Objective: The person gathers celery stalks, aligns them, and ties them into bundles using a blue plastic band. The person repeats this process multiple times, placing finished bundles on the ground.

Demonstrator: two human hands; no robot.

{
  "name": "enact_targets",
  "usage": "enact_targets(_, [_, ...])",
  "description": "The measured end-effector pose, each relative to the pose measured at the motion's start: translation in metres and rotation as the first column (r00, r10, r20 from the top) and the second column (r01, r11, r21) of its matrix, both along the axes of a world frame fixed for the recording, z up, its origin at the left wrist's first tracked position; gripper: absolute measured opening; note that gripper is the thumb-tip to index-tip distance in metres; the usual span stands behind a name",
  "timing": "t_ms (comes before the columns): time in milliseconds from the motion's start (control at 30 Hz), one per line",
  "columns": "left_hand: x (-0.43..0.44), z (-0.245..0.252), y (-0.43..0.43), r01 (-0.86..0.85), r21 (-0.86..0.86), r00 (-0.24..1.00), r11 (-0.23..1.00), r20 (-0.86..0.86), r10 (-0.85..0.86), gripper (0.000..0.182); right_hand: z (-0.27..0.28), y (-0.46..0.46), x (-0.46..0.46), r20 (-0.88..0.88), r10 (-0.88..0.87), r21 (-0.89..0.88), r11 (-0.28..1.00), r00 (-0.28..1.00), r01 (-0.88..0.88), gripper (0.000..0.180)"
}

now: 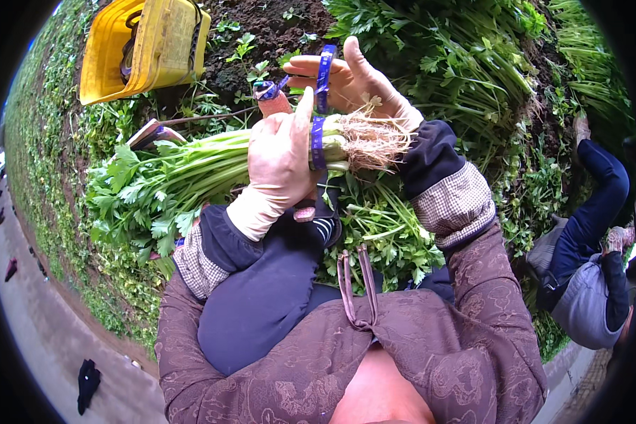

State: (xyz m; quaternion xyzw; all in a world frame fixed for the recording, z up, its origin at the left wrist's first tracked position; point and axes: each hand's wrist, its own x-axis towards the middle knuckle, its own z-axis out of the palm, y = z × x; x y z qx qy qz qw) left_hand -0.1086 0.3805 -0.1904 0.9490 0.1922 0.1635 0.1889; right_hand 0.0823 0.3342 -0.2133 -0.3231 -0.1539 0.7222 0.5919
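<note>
My left hand [281, 151], in a pale glove, is closed around the stalks of a bunch of celery [212, 159]. The bunch lies across in front of me, leaves to the left and roots [376, 140] to the right. A blue printed band [318, 143] circles the stalks beside my left hand. My right hand [350, 79] is above the roots, thumb raised and fingers extended. A blue strip [325, 79] crosses its fingers; whether it joins the band is unclear. Beyond my left hand stands a pinkish object [275, 100] with blue tape at its top.
A yellow plastic container [175, 47] lies tipped at the upper left. Pulled celery [456, 69] is heaped at the upper right, and more leafy stalks [387, 228] lie near my lap. Another person [588, 281] is at the far right. A paved path [47, 328] runs along the left.
</note>
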Motion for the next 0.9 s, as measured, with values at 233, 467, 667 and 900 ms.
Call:
enact_targets(233, [0.004, 0.003, 0.0, -0.062, 0.006, 0.996, 0.998, -0.064, 0.063, 0.089, 0.024, -0.006, -0.012, -0.226, -0.029, 0.061, 0.997, 0.974, 0.043, 0.103])
enact_targets(467, [0.006, 0.012, 0.0, -0.085, -0.076, 0.991, 0.993, -0.108, 0.077, 0.087, 0.021, -0.008, -0.004, 0.167, 0.02, 0.078, 0.996, 0.986, -0.034, 0.093])
enact_targets(667, [0.005, 0.012, 0.0, -0.103, -0.09, 0.988, 0.991, -0.125, 0.091, 0.085, 0.024, -0.025, -0.004, 0.843, -0.466, 0.387, 0.872, 0.268, 0.298, 0.041])
enact_targets(900, [0.006, 0.011, 0.0, -0.088, -0.063, 0.99, 0.994, -0.12, 0.08, 0.081, 0.049, -0.021, -0.007, 0.86, -0.482, 0.467, 0.876, -0.169, -0.119, 0.019])
